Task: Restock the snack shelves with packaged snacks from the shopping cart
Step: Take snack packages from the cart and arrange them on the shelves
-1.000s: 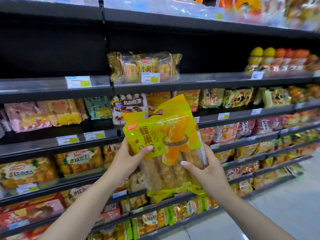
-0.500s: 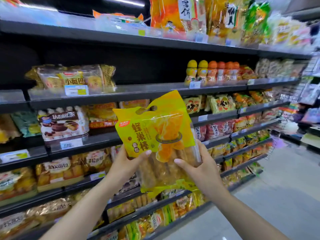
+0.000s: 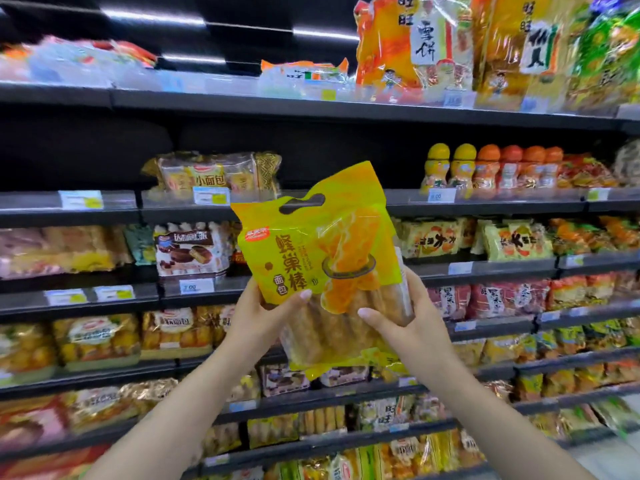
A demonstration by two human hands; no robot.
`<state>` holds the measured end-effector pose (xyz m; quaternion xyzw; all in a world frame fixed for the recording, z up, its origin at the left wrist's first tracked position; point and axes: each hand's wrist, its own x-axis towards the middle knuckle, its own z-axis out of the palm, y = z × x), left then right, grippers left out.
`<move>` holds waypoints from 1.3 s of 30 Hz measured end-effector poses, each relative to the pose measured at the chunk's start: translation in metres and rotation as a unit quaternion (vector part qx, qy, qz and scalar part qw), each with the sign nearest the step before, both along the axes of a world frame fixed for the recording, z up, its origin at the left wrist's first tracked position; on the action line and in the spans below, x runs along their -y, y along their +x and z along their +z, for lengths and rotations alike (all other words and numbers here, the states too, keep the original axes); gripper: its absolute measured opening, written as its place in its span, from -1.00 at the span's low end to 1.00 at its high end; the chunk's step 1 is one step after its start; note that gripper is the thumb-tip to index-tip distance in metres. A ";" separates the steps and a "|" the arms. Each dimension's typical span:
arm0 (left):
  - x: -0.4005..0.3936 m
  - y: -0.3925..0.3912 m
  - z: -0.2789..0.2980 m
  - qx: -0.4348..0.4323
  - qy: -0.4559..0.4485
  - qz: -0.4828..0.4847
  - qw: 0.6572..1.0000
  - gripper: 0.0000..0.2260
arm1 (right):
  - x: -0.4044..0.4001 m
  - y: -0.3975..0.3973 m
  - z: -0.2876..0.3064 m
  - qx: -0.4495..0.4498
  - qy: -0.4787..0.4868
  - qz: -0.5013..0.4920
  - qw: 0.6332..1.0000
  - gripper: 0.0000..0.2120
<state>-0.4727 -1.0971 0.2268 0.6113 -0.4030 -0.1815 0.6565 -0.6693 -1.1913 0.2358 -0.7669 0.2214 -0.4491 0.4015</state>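
Observation:
A yellow bag of bread sticks (image 3: 322, 258), with a clear lower half and a cut-out handle at the top, is held upright in front of the snack shelves (image 3: 311, 109). My left hand (image 3: 263, 317) grips its lower left side, thumb across the front. My right hand (image 3: 408, 323) grips its lower right side, thumb on the clear part. The bag hangs in the air at the height of the third shelf from the top, apart from the shelves. The shopping cart is out of view.
A lone pack of small breads (image 3: 214, 174) sits on the second shelf with dark bare room to its left and right. Bottle-shaped snacks (image 3: 485, 171) stand further right. Large rice cracker bags (image 3: 415, 46) fill the top shelf. Lower shelves are packed with snack bags.
The view has swung up and to the right, so the top shelf with big bags now shows. Both hands keep the same hold on the yellow bag, which has risen slightly.

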 end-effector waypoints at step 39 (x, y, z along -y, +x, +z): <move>-0.201 0.384 0.124 0.123 -0.192 0.248 0.942 -0.64 | -0.092 0.455 0.122 0.026 -0.363 0.143 0.920 -0.35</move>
